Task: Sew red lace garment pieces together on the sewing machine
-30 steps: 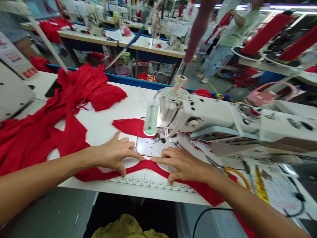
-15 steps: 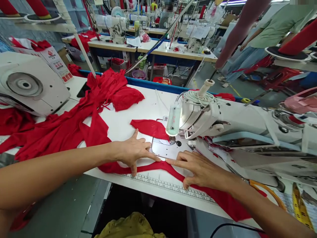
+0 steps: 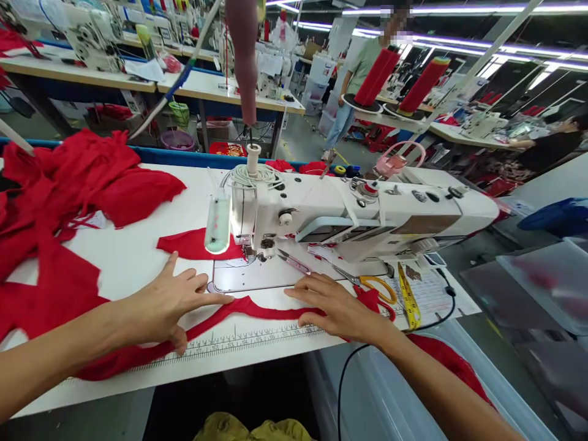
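Head view, clock read from the strip's raised middle, twelve pointing away from the wearer: a translucent bin (image 3: 376, 380) sits at four o'clock below the surface (image 3: 151, 269), and a length of red cloth (image 3: 452, 360) lies in it or over it — I cannot tell which. Farther off at three o'clock, clear boxes (image 3: 569, 269) show a blurred reddish patch inside. On the floor at eleven stand a purple tub (image 3: 177, 140) and a green basket (image 3: 179, 114), their contents too small to tell.

The narrow red strip (image 3: 271, 314) lies along the near edge, a printed ruler (image 3: 229, 344) at six. Both hands are unclenched: the left hand (image 3: 172, 303) rests spread at nine, index fingertip touching the strip; the right hand (image 3: 333, 306) lies over it at three, hiding part.

A sewing machine (image 3: 316, 208) blocks the far side from twelve to two, its lamp (image 3: 217, 225) masking some of a red panel (image 3: 190, 245) at eleven. A red heap (image 3: 101, 177) fills ten; orange-handled scissors (image 3: 379, 288) and a yellow tape (image 3: 408, 297) lie near three — beyond the right hand.
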Demonstrator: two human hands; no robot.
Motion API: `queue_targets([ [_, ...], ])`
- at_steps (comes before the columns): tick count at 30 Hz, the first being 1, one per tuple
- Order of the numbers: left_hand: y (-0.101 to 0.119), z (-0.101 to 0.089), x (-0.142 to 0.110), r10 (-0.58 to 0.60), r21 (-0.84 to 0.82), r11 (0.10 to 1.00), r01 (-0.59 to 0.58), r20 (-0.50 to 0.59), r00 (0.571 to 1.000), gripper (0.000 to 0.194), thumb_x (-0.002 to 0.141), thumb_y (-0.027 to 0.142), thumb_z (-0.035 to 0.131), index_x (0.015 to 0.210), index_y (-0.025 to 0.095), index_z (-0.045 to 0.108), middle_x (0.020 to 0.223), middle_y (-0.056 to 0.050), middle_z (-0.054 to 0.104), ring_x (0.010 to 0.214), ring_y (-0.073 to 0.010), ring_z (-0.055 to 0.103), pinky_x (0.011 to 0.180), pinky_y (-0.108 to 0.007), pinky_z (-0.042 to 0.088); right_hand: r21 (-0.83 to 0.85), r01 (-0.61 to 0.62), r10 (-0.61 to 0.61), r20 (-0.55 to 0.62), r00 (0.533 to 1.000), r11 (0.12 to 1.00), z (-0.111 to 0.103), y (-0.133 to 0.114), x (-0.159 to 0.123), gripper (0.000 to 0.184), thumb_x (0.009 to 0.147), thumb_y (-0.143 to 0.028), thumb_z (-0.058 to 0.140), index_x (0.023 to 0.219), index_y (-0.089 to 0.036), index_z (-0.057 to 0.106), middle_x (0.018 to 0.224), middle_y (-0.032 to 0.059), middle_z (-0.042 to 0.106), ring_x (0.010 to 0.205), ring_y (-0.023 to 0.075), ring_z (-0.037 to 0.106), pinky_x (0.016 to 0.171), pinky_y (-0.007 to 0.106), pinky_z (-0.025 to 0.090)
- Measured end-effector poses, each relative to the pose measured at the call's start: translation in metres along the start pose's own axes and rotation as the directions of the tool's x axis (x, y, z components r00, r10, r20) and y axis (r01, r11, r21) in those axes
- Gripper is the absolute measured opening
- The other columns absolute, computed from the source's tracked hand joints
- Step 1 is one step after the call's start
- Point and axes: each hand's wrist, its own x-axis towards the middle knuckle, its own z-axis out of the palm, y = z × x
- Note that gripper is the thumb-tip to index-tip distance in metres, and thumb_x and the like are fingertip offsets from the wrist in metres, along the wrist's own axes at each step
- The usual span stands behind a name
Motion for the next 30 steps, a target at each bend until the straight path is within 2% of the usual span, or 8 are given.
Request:
queue_targets([
  [8, 0.0, 0.006, -0.009, -0.052, 0.004, 0.999, 0.052, -0.091, 0.995, 0.106, 0.049, 0.015, 0.095, 0.14, 0.046, 0.05, 0.092, -0.001, 0.059, 0.087, -0.0267, 0.056, 0.1, -0.075, 0.023, -0.102, -0.142, 0.118, -0.214, 0.97, 0.985, 0.034, -0.011, -0.009, 0.014, 0.1, -0.027, 0.053, 0.102, -0.02, 0.066, 0.092, 0.006, 0.066, 0.088, 0.0197, 0.059, 0.082, 0.035, 0.046],
  [12, 0.044, 0.029, -0.016, -0.197, -0.373, 0.925, 0.074, -0.303, 0.933, 0.054, 0.078, 0.02, 0.075, 0.129, 0.034, 0.064, 0.109, -0.01, 0.064, 0.099, -0.0295, 0.058, 0.092, -0.046, 0.046, -0.056, -0.199, 0.188, -0.156, 0.97, 0.978, 0.039, -0.016, -0.007, 0.015, 0.099, -0.019, 0.05, 0.087, -0.021, 0.059, 0.087, 0.0036, 0.063, 0.083, 0.0183, 0.056, 0.079, 0.033, 0.044],
  [14, 0.082, 0.049, -0.013, -0.291, -0.762, 0.646, 0.047, -0.189, 0.938, 0.025, 0.094, 0.038, 0.058, 0.113, 0.03, 0.071, 0.1, -0.007, 0.069, 0.088, -0.0227, 0.064, 0.079, -0.031, 0.052, -0.038, -0.229, 0.223, -0.122, 0.967, 0.973, 0.039, -0.023, -0.008, 0.017, 0.097, -0.014, 0.048, 0.083, -0.021, 0.054, 0.086, 0.0037, 0.06, 0.081, 0.0185, 0.054, 0.075, 0.032, 0.043],
  [16, 0.119, 0.065, -0.004, -0.317, -0.974, 0.193, 0.118, 0.052, 0.947, 0.038, 0.093, 0.054, 0.055, 0.11, 0.025, 0.072, 0.101, -0.009, 0.071, 0.085, -0.022, 0.068, 0.077, -0.03, 0.055, 0.052, -0.27, 0.274, -0.11, 0.955, 0.961, 0.036, -0.034, -0.011, 0.018, 0.098, -0.013, 0.043, 0.084, -0.021, 0.05, 0.086, 0.0032, 0.058, 0.078, 0.0174, 0.052, 0.07, 0.03, 0.042],
  [18, 0.146, 0.073, 0.009, -0.316, -0.947, -0.3, 0.119, 0.216, 0.924, 0.054, 0.085, 0.064, 0.062, 0.118, 0.023, 0.069, 0.112, -0.011, 0.071, 0.099, -0.0243, 0.069, 0.091, -0.034, 0.055, 0.21, -0.303, 0.329, -0.101, 0.939, 0.93, 0.03, -0.05, -0.015, 0.017, 0.101, -0.017, 0.039, 0.086, -0.022, 0.047, 0.087, 0.002, 0.057, 0.076, 0.0154, 0.052, 0.067, 0.028, 0.042],
  [21, 0.163, 0.068, 0.028, -0.292, -0.714, -0.699, -0.035, 0.241, 0.926, 0.058, 0.075, 0.063, 0.075, 0.112, 0.018, 0.072, 0.119, -0.013, 0.069, 0.112, -0.0261, 0.066, 0.101, -0.037, 0.051, 0.413, -0.311, 0.373, -0.076, 0.925, 0.856, 0.024, -0.075, -0.02, 0.017, 0.103, -0.024, 0.039, 0.087, -0.023, 0.046, 0.087, 0.0005, 0.057, 0.078, 0.0137, 0.054, 0.07, 0.026, 0.044],
  [26, 0.161, 0.053, 0.037, -0.42, -0.608, -0.781, -0.142, 0.343, 0.84, 0.037, 0.066, 0.046, 0.089, 0.083, 0.016, 0.075, 0.116, -0.009, 0.071, 0.091, -0.0176, 0.068, 0.078, -0.025, 0.058, 0.409, -0.326, 0.384, -0.068, 0.921, 0.852, 0.027, -0.079, -0.028, 0.017, 0.102, -0.027, 0.043, 0.088, -0.023, 0.051, 0.084, -0.0006, 0.061, 0.076, 0.0133, 0.058, 0.07, 0.024, 0.046],
  [30, 0.162, 0.056, 0.031, -0.465, -0.677, -0.724, -0.136, 0.332, 0.821, 0.036, 0.069, 0.048, 0.086, 0.071, 0.015, 0.071, 0.129, -0.005, 0.066, 0.081, -0.0128, 0.067, 0.086, -0.03, 0.059, -0.149, -0.457, 0.371, -0.393, 0.841, 0.877, 0.022, -0.03, -0.059, 0.023, 0.099, -0.019, 0.038, 0.102, -0.021, 0.061, 0.097, 0.0088, 0.067, 0.091, 0.0217, 0.062, 0.08, 0.033, 0.05],
])
